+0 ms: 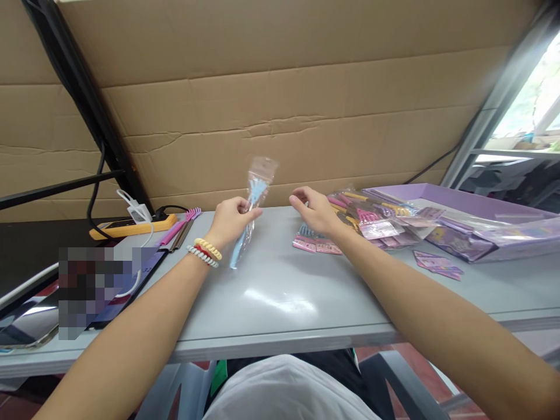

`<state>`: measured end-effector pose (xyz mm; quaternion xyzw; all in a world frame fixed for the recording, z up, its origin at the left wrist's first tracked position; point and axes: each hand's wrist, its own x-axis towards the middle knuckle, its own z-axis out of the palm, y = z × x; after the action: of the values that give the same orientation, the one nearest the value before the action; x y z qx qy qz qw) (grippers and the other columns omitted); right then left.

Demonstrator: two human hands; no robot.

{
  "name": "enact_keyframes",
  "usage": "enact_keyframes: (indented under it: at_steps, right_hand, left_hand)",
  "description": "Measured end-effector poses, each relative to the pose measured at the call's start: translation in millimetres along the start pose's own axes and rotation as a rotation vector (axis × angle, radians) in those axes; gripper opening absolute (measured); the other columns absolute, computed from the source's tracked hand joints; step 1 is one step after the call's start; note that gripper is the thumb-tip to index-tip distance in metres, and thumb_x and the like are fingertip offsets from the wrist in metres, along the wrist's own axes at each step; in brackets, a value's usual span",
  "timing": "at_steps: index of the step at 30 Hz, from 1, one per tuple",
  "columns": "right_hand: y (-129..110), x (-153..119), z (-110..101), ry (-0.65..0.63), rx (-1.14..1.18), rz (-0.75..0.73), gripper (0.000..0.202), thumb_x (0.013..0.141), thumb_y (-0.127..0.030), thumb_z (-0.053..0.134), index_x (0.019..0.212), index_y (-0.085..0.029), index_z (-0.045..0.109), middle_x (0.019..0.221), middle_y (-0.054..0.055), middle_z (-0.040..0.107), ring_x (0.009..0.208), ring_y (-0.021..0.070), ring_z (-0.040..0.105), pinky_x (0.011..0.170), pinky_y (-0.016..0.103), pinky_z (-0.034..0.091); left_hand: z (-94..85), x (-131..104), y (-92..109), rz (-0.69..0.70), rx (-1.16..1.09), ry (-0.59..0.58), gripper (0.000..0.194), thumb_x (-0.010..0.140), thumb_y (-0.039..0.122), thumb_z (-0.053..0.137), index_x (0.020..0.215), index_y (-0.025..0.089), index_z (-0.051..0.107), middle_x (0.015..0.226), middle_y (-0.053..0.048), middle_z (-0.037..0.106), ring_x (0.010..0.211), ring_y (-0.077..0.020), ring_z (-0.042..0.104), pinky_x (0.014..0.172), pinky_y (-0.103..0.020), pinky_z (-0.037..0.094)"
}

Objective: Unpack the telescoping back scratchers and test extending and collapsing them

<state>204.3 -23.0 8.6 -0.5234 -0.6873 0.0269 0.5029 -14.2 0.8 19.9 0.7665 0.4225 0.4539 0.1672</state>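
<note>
The person's left hand is closed, thumb against fingers, around the middle of a long, narrow light-blue plastic tool in a clear plastic sleeve, held over the left-centre of the glossy grey table. The sleeve's long axis runs steeply, leaning right: its clear flat top and the tool's wider, fan-like end point up and away, toward the brown cardboard wall, while the slim handle end points down, nearer the person and slightly left. The right hand has its fingers loosely curled and thumb parted from them, above light-blue pronged pieces with pink printed cards; whether it touches them cannot be told. Just right of it lies a heap of clear-wrapped pink and yellow tools, beside an open lilac cardboard box.
</note>
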Motion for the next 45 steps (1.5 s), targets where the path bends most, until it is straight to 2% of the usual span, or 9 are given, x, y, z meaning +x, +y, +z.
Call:
enact_keyframes:
  at_steps: [5,9,13,17,21,26,31,36,45]
  right_hand:
    - [-27,-18,8,-0.459,0.023,-0.113,0.039,0.084,-0.051,0.047,0.089,-0.016,0.062,0.075,0.003,0.065,0.066,0.0133,0.056,0.06,0.026,0.041]
    - [-43,-28,19,-0.685,0.067,-0.177,0.062,0.068,-0.052,0.068,0.117,-0.017,0.053,0.088,0.005,0.066,0.072,0.0153,0.059,0.063,0.026,0.043]
    - [-40,-30,26,-0.634,0.046,-0.196,0.059,0.074,-0.025,0.063,0.128,-0.017,0.043,0.089,0.005,0.065,0.073,0.0146,0.058,0.064,0.026,0.043]
    - [-31,-27,23,-0.554,0.121,-0.131,0.047,0.076,-0.012,0.05,0.122,-0.018,0.043,0.078,0.001,0.064,0.071,0.0129,0.057,0.064,0.025,0.042]
    - [-29,-24,19,-0.487,0.186,-0.048,0.041,0.074,-0.011,0.049,0.113,-0.019,0.043,0.074,-0.001,0.064,0.069,0.0127,0.057,0.065,0.025,0.042]
    - [-27,-21,19,-0.302,0.159,-0.009,0.022,0.074,-0.019,0.053,0.093,-0.021,0.042,0.071,-0.003,0.061,0.063,0.0122,0.053,0.059,0.025,0.039]
    - [-25,-19,18,-0.212,-0.058,-0.189,0.017,0.073,-0.027,0.06,0.066,-0.019,0.047,0.072,0.001,0.056,0.065,0.0126,0.05,0.063,0.027,0.038]
    - [-21,-20,19,-0.227,-0.109,-0.277,0.007,0.075,-0.026,0.061,0.076,-0.019,0.062,0.094,0.005,0.058,0.075,0.0143,0.053,0.071,0.029,0.042]
    - [-16,-17,20,-0.144,-0.113,-0.285,0.017,0.081,-0.032,0.058,0.085,-0.019,0.066,0.097,0.007,0.061,0.08,0.016,0.056,0.075,0.032,0.045]
  left_hand:
    - [2.5,7,-5,-0.215,-0.462,0.158,0.028,0.072,0.039,0.063,0.064,0.019,0.047,0.055,0.001,0.053,0.042,-0.0109,0.048,0.037,-0.023,0.035]
    - [6.3,11,-10,-0.27,-0.494,0.312,0.026,0.075,0.039,0.06,0.068,0.019,0.045,0.055,0.001,0.053,0.04,-0.0112,0.049,0.035,-0.022,0.037]
    - [5.9,14,-12,-0.348,-0.527,0.408,0.024,0.078,0.04,0.057,0.074,0.02,0.045,0.057,0.001,0.053,0.043,-0.0128,0.053,0.037,-0.023,0.042]
    - [3.3,13,-6,-0.488,-0.673,0.298,0.025,0.079,0.043,0.055,0.083,0.021,0.042,0.061,0.001,0.055,0.048,-0.0163,0.058,0.044,-0.029,0.049]
    - [1.5,10,0,-0.498,-0.788,0.2,0.022,0.075,0.03,0.055,0.088,0.023,0.038,0.064,0.002,0.056,0.051,-0.0194,0.061,0.046,-0.035,0.052]
    - [2.4,10,0,-0.483,-0.78,0.211,0.026,0.071,0.013,0.057,0.085,0.021,0.036,0.071,0.002,0.055,0.059,-0.0151,0.062,0.053,-0.035,0.056]
    - [2.6,10,0,-0.438,-0.811,0.279,0.025,0.08,0.015,0.057,0.085,0.021,0.034,0.073,0.003,0.055,0.06,-0.0123,0.062,0.057,-0.035,0.059]
    - [2.1,9,4,-0.442,-0.893,0.292,0.025,0.081,0.017,0.059,0.086,0.021,0.034,0.072,0.004,0.057,0.061,-0.0116,0.063,0.059,-0.037,0.059]
    - [1.9,9,5,-0.462,-1.026,0.295,0.024,0.082,0.022,0.06,0.086,0.021,0.037,0.073,0.003,0.058,0.06,-0.0106,0.062,0.063,-0.037,0.058]
